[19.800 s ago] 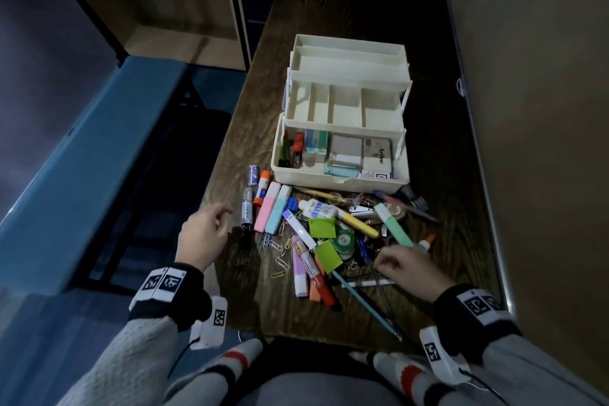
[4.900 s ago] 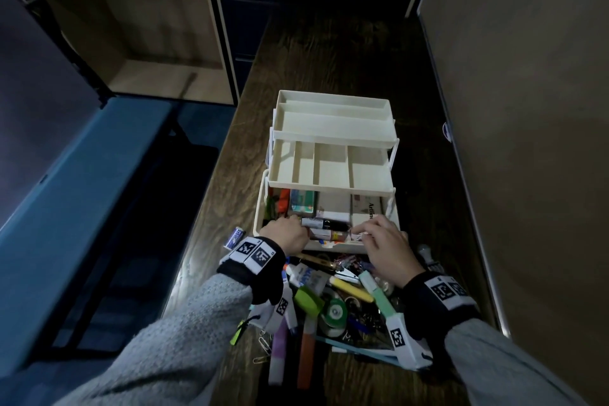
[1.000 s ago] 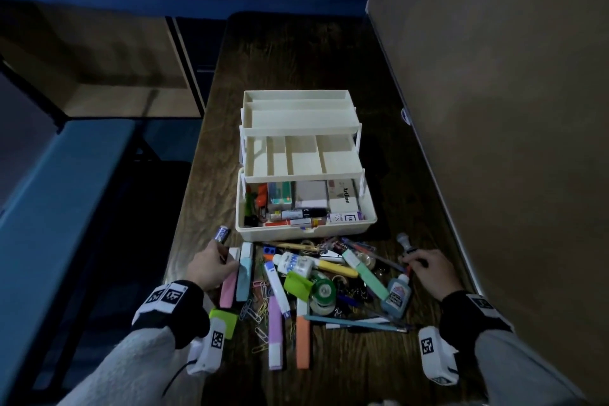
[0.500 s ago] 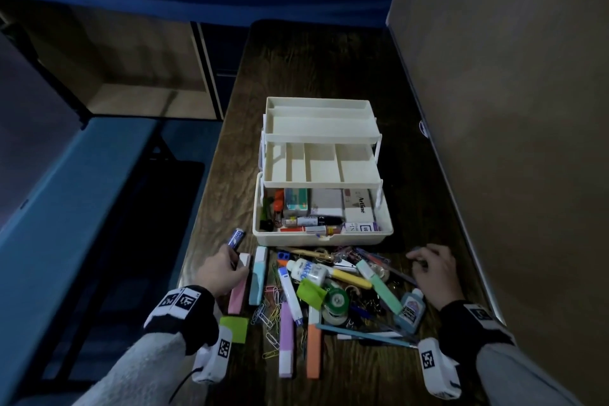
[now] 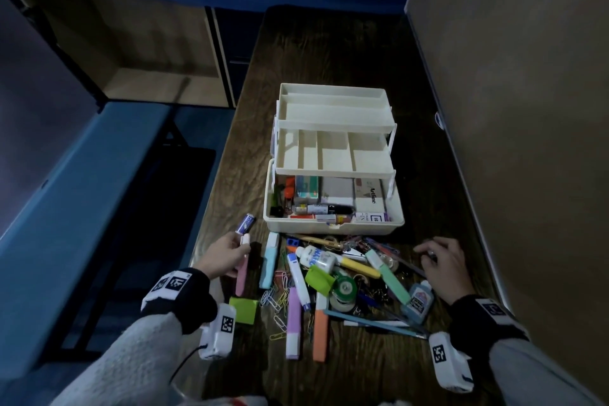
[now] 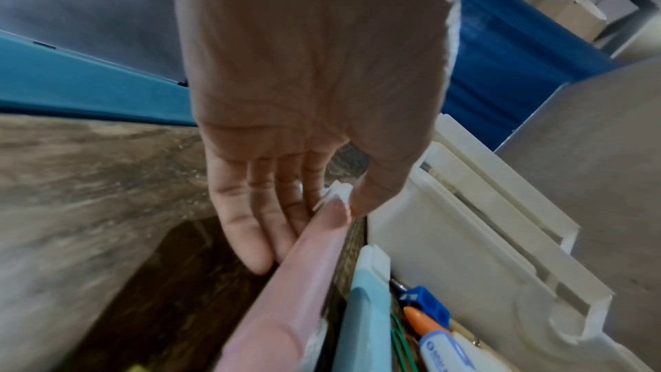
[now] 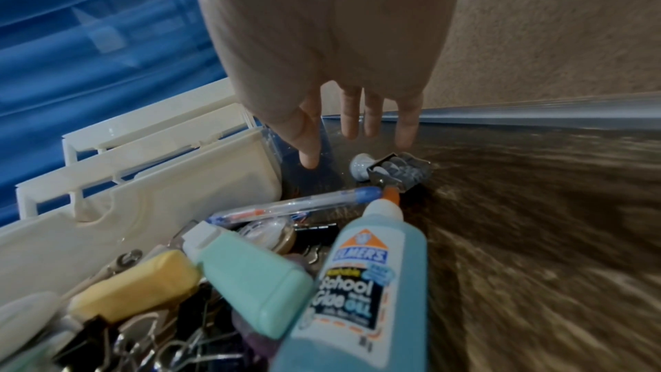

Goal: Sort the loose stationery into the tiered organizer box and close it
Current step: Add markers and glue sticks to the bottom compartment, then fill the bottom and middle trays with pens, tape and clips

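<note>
The cream tiered organizer box (image 5: 333, 227) stands open on the dark wooden table, trays stepped back, with boxes and markers in its bottom compartment. Loose stationery lies heaped in front of it. My left hand (image 5: 242, 242) pinches the white cap end of a pink highlighter (image 6: 304, 265) between thumb and forefinger at the heap's left side. A light blue highlighter (image 5: 269, 260) lies beside it. My right hand (image 7: 357, 140) hovers with straight, spread fingers over a small grey knobbed stamp (image 7: 390, 171) at the heap's right side, holding nothing.
A blue Elmer's glue bottle (image 7: 361, 279), a mint highlighter (image 7: 250, 273), a clear pen (image 7: 304, 205), tape rolls (image 5: 344, 288), sticky notes (image 5: 244, 310) and paper clips fill the heap. A small blue tube (image 5: 245, 224) lies near the table's left edge. A tan wall (image 5: 510, 109) borders the right.
Both hands stay at the two sides of the heap. My left fingers have closed on the pink highlighter's cap end; my right hand still hovers over the small stamp.
</note>
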Available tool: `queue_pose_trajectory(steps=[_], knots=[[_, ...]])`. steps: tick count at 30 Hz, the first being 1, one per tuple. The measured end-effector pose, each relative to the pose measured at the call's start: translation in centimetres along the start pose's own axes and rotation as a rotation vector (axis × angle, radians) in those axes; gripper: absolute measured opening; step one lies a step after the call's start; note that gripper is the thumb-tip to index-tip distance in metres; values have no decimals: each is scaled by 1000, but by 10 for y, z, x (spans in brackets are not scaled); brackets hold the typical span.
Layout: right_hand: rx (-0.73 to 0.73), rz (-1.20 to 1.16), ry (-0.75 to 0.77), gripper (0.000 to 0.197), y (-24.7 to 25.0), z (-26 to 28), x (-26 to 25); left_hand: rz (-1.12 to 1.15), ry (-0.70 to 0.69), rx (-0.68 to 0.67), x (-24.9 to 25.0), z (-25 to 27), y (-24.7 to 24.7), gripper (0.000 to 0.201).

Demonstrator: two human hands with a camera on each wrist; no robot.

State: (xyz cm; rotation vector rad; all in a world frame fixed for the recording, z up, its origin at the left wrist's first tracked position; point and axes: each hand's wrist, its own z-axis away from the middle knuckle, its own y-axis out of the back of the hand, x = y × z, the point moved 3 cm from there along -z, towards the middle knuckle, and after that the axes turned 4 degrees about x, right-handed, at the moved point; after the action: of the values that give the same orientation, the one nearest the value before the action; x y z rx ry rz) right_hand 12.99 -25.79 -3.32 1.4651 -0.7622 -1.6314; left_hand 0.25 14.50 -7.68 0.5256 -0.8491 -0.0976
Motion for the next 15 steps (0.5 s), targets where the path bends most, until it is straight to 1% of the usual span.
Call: queue_pose_trajectory(steps=[3, 7, 8, 9, 10, 12, 13, 15], knots=[[-5, 1, 0, 22, 2, 0, -1, 49, 4, 2, -2, 3, 2, 18], [11, -25, 2, 22, 4, 1, -1, 196, 70, 37, -3, 5, 0, 13], [16, -28, 3, 22, 4, 1, 0, 204, 66, 54, -3, 5, -1, 18], [23, -29, 10, 22, 3, 2, 0, 177, 51, 72, -3, 4, -3, 29], [31, -32, 22, 23, 3, 3, -1, 86, 28, 94, -3, 3, -4, 41], [44, -43, 47, 22, 1, 5, -6, -212, -33, 133, 1, 2, -9, 56], [48, -45, 62, 22, 1, 5, -9, -338, -59, 135, 3, 1, -14, 60], [44, -44, 94, 23, -2, 5, -15, -472, -87, 128, 9, 1, -24, 64]])
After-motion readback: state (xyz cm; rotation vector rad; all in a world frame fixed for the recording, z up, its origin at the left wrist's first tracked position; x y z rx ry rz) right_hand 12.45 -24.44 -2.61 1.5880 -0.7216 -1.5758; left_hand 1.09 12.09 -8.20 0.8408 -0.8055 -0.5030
